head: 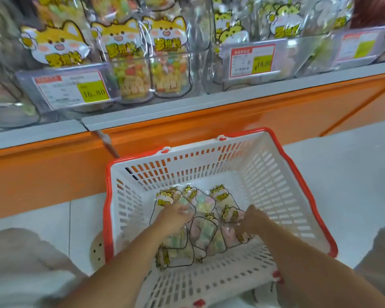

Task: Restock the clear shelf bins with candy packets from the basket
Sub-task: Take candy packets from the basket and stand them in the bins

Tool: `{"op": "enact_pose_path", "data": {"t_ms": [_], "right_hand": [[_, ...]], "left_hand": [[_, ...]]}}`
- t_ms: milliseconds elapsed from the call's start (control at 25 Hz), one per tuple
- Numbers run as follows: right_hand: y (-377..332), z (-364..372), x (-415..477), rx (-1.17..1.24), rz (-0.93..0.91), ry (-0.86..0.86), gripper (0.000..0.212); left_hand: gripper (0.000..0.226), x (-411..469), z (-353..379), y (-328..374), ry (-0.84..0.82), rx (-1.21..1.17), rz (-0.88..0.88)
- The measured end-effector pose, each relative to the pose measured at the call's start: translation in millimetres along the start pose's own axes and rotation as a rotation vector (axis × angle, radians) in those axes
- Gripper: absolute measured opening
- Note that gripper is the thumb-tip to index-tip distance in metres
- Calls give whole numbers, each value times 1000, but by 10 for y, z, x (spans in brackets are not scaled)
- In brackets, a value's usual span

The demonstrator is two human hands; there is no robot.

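A: What takes up most of the view?

B: The shelf [209,121], with an orange front and a grey ledge running across the top half. Below it is a pale tiled floor [342,174].

A: And the basket?

B: The basket [265,174] is white lattice plastic with a red rim. It sits on the floor just in front of the shelf, tilted a little in the wide view.

A: The bins?

B: The clear shelf bins [198,63] stand in a row on the ledge. Upright bags with a yellow cartoon animal on the header [120,41] fill them, with coloured sweets showing through the lower part.

A: Where are the candy packets?

B: The candy packets [203,232] lie flat in a loose heap on the basket floor, overlapping each other. They have the same yellow headers and pastel pieces inside.

A: Hands?

B: Both reach down into the basket. The left hand [175,216] rests on the packets on the left of the heap and the right hand [252,220] on those to the right. Both are blurred, so I cannot tell whether either grips a packet or only touches it.

A: Anything smaller?

B: Price tags [71,90] are clipped to the bin fronts – the left one reads 16.80 on a yellow patch.
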State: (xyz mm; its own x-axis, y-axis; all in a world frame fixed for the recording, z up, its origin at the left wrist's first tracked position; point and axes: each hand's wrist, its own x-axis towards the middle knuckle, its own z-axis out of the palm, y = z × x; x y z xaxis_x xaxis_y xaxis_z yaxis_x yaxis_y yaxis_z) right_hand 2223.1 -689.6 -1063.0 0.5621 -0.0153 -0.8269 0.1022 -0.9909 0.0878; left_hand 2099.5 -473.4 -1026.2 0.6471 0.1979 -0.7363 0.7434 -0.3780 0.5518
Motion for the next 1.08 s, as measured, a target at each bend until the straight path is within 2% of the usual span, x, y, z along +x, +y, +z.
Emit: {"op": "enact_pose_path", "data": {"t_ms": [120,240,400,480,560,640,720,800,880,920,1000,1080], "right_hand": [[-68,25,21,-191,-44,44,81],[-81,14,-33,-100,-84,50,55],[-45,-306,-233,252,-4,191,20],[-20,-454,-390,667,-49,181,16],[-71,-498,-622,1035,-127,52,25],[-156,-432,-756,1101,-222,-157,29],[-217,-354,-706,1036,-270,-238,23],[-157,-344,-469,884,-216,-48,25],[14,-328,-160,454,-143,202,37],[75,-284,-56,281,-117,213,45],[111,-100,124,63,-76,88,58],[28,67,179,-106,-37,34,59]], "left_hand": [[41,10,60,-44,-11,-30,-11],[41,-26,104,-64,-25,-80,-12],[47,-61,168,-65,-47,-154,-39],[55,-90,214,3,-71,-260,-63],[60,-83,266,107,-129,-512,-114],[39,-113,336,253,-200,-853,-133],[27,-106,374,310,-117,-1094,-115],[23,-42,360,222,18,-1169,-130],[24,14,330,86,61,-1156,-176],[24,28,313,24,54,-1154,-193],[21,15,269,-40,18,-1149,-200],[21,23,240,-73,-4,-1143,-197]]}}
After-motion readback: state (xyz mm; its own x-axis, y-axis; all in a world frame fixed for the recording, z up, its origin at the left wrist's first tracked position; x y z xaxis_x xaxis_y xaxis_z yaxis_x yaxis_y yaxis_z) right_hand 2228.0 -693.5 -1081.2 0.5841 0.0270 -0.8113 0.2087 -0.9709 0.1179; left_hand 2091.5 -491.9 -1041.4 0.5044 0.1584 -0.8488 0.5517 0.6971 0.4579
